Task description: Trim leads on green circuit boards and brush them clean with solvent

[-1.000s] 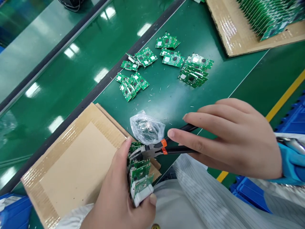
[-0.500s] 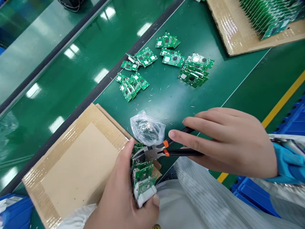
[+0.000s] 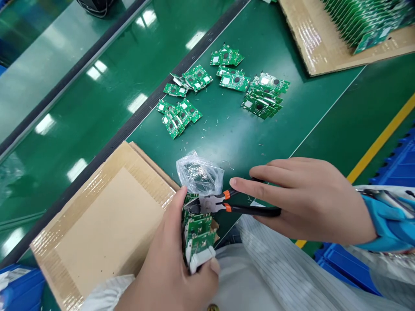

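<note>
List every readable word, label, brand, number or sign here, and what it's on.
No readable text.
Loose boards: any markings too small to read.
Held boards: too small and blurred to read.
Cutters: no lettering can be made out.
Cardboard: no lettering visible.
White patch on lower-left bin: too blurred to read.

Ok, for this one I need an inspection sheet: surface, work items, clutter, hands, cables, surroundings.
Surface: green worktop, glossy.
Work items: stack of circuit boards in hand; wire cutters with their jaws at the stack; loose boards in overlapping groups on the worktop.
Clutter: thin slivers scattered about; crumpled clear plastic.
Hands: left hand grips the stack; right hand holds the cutter handles.
Cables: black cord, top left, by a dark object.
Surroundings: cardboard at left; closely ranked boards, top right; blue crates at the lower corners.
</note>
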`<state>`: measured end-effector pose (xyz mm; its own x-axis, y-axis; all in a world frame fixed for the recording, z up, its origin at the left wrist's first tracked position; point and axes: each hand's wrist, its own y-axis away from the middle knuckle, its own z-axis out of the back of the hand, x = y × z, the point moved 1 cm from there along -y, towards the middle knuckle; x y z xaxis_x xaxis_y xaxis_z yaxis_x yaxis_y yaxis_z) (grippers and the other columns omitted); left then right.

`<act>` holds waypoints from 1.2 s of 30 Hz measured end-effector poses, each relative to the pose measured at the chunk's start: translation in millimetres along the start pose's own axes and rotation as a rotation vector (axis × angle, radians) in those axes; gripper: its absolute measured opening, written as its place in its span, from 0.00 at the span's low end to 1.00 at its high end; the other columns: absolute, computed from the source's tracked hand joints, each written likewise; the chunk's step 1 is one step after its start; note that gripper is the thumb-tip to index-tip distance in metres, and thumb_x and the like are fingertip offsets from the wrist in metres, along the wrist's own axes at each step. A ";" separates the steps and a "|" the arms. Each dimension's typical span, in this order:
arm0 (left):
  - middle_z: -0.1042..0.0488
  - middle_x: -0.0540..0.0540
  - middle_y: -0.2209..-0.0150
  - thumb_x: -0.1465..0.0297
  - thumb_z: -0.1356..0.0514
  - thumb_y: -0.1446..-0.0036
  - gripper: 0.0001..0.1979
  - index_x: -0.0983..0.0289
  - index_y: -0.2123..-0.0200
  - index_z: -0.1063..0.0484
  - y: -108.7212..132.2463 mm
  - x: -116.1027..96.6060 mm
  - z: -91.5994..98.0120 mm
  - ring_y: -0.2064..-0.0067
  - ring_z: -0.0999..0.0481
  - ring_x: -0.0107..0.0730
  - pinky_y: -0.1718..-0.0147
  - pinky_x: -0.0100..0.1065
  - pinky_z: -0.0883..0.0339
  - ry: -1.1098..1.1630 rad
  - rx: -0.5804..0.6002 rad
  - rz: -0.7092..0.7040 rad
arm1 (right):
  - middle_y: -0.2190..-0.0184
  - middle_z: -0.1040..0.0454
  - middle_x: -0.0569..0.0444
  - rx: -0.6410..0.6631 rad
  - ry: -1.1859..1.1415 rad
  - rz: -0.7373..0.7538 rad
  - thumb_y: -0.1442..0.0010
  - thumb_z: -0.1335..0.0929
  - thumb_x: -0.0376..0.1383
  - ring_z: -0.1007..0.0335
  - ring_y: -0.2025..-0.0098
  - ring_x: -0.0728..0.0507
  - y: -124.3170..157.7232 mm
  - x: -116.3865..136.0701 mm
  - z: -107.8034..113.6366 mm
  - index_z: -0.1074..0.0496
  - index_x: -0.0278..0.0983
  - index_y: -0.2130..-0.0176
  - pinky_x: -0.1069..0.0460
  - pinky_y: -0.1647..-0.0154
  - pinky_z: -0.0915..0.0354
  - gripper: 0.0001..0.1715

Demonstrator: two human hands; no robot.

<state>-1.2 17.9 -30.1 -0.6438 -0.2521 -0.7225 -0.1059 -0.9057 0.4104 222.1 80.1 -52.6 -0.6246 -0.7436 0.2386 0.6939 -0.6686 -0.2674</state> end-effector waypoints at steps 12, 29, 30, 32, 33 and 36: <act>0.47 0.55 0.34 0.67 0.41 0.48 0.40 0.55 0.34 0.55 -12.3 14.0 12.0 0.36 0.42 0.52 0.55 0.41 0.27 0.115 0.200 0.095 | 0.70 0.27 0.55 0.105 -0.022 -0.135 0.42 0.34 0.39 0.37 0.76 0.48 -0.3 4.1 0.5 0.30 0.42 0.53 0.52 0.76 0.49 0.16; 0.51 0.57 0.34 0.62 0.34 0.58 0.51 0.53 0.33 0.57 9.9 31.7 21.0 0.35 0.48 0.63 0.42 0.55 0.43 -0.117 -0.048 -0.363 | 0.62 0.32 0.48 -0.143 0.123 0.031 0.40 0.37 0.40 0.37 0.65 0.40 0.9 -1.4 10.7 0.39 0.40 0.49 0.44 0.69 0.41 0.18; 0.51 0.57 0.34 0.60 0.33 0.58 0.52 0.53 0.33 0.57 11.0 35.0 21.1 0.35 0.49 0.64 0.40 0.57 0.46 -0.118 -0.071 -0.361 | 0.62 0.33 0.48 -0.147 0.120 0.039 0.40 0.37 0.40 0.38 0.64 0.40 0.8 -1.1 11.2 0.38 0.40 0.50 0.44 0.69 0.41 0.18; 0.52 0.58 0.34 0.59 0.33 0.59 0.52 0.53 0.33 0.57 12.4 38.5 20.1 0.35 0.51 0.65 0.39 0.57 0.50 -0.119 -0.092 -0.358 | 0.61 0.33 0.48 -0.152 0.118 0.050 0.41 0.36 0.40 0.38 0.64 0.40 0.7 -0.8 12.6 0.38 0.40 0.50 0.44 0.70 0.41 0.19; 0.52 0.57 0.34 0.58 0.33 0.59 0.52 0.52 0.33 0.57 12.6 38.3 19.3 0.35 0.51 0.64 0.39 0.56 0.50 -0.120 -0.100 -0.359 | 0.61 0.33 0.48 -0.157 0.118 0.053 0.41 0.35 0.40 0.38 0.64 0.40 0.8 -0.9 13.3 0.38 0.40 0.50 0.44 0.70 0.41 0.19; 0.46 0.54 0.36 0.58 0.34 0.56 0.49 0.48 0.34 0.56 11.3 31.2 17.0 0.36 0.45 0.59 0.42 0.52 0.42 -0.113 -0.104 -0.378 | 0.61 0.33 0.48 -0.170 0.113 0.060 0.42 0.35 0.38 0.38 0.63 0.40 1.5 -1.6 14.4 0.38 0.41 0.49 0.44 0.69 0.41 0.20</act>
<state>-35.4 5.6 -38.6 -0.6536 0.1391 -0.7439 -0.2779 -0.9584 0.0650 229.3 80.3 -39.9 -0.6265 -0.7710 0.1141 0.6665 -0.6059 -0.4343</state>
